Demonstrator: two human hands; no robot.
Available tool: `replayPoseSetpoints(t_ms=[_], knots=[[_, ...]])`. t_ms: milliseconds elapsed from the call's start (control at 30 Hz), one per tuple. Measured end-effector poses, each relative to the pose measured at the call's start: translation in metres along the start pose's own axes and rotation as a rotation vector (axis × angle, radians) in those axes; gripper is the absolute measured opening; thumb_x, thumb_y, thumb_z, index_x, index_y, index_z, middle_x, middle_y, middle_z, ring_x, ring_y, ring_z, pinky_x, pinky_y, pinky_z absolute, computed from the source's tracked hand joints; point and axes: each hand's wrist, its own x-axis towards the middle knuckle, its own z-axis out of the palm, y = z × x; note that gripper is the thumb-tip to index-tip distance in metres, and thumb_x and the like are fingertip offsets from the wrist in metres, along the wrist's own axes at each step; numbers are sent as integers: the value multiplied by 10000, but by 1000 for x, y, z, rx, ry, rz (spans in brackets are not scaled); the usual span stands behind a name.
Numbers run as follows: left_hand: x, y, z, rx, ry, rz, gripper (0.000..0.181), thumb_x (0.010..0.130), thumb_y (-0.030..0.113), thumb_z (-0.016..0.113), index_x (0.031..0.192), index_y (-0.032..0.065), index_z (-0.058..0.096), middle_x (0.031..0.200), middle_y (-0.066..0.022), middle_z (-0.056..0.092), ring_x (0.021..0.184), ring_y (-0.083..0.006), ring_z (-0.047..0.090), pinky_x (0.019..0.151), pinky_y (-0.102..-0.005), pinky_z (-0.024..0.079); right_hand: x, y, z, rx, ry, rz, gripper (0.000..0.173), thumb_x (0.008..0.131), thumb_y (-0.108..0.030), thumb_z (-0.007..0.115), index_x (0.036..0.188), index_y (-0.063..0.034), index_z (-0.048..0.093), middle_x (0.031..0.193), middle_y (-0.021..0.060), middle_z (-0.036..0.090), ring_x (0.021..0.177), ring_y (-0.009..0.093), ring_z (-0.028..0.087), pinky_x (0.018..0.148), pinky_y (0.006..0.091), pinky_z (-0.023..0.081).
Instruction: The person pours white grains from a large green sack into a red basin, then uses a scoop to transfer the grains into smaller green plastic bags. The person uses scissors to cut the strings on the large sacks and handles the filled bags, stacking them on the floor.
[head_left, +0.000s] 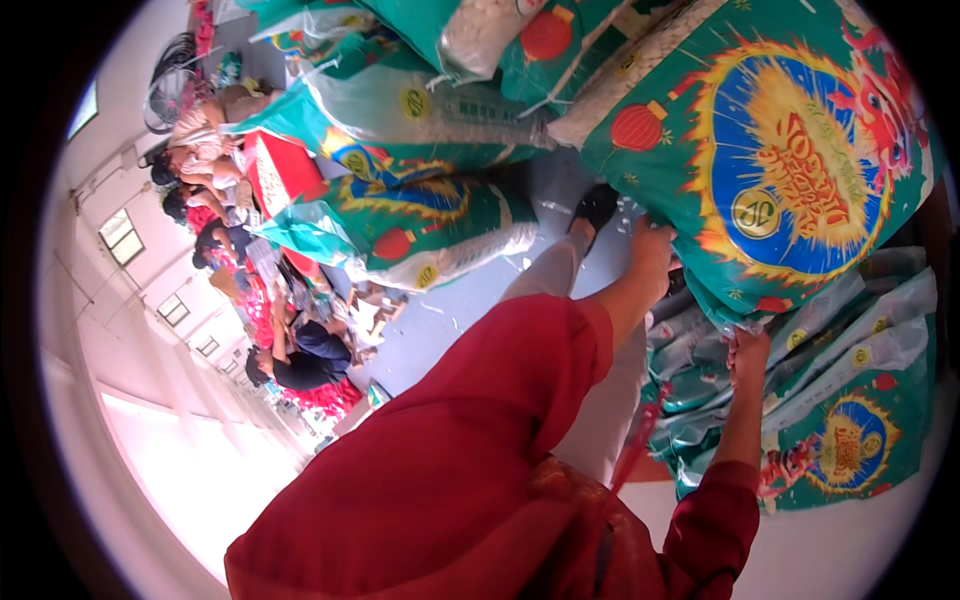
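Note:
A large filled green plastic bag (795, 150), printed with a lion-dance figure and a red lantern, fills the upper right. My left hand (654, 251) grips its lower left edge, with part of the fingers hidden. My right hand (746, 349) is closed on bunched clear plastic at the bag's bottom corner. Beneath and beside that hand lies a stack of flat green and clear bags (847, 405) with the same print.
More filled green bags (442, 225) stand at the upper left of my legs on the grey floor (442, 330). A red box (281, 180) is beyond them. Several seated people (307, 352) are among red shiny material farther left. My shoe (596, 206) is near the bags.

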Motion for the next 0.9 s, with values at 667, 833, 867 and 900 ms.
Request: replayPoseSetpoints(t_ms=[667, 833, 867, 900], knots=[[91, 203, -37, 725, -605, 298, 592, 728, 332, 577, 1181, 23, 355, 1094, -83, 473, 986, -135, 458, 836, -245, 365, 131, -11, -25, 776, 40, -172, 499, 802, -506, 309, 1059, -90, 409, 1029, 98, 474, 880, 214, 480, 772, 388, 387], [113, 186, -43, 582, -657, 364, 505, 708, 284, 609, 1101, 10, 447, 1006, -65, 529, 896, -134, 509, 784, -244, 401, 126, -14, -21, 759, 75, -245, 481, 805, -493, 314, 1047, -91, 417, 1006, 93, 476, 870, 208, 482, 762, 376, 390], [129, 185, -47, 735, -549, 536, 473, 697, 263, 619, 1065, 0, 478, 989, -70, 536, 882, -139, 514, 757, -240, 410, 122, -18, -16, 751, 77, -272, 477, 806, -491, 315, 1045, -91, 418, 1001, 92, 477, 867, 206, 482, 760, 373, 391], [123, 181, -49, 685, -576, 532, 486, 692, 268, 621, 1067, -3, 474, 983, -74, 537, 876, -141, 516, 747, -241, 413, 117, -19, -15, 741, 99, -294, 473, 807, -488, 316, 1043, -91, 419, 997, 91, 477, 865, 205, 483, 758, 371, 391]])
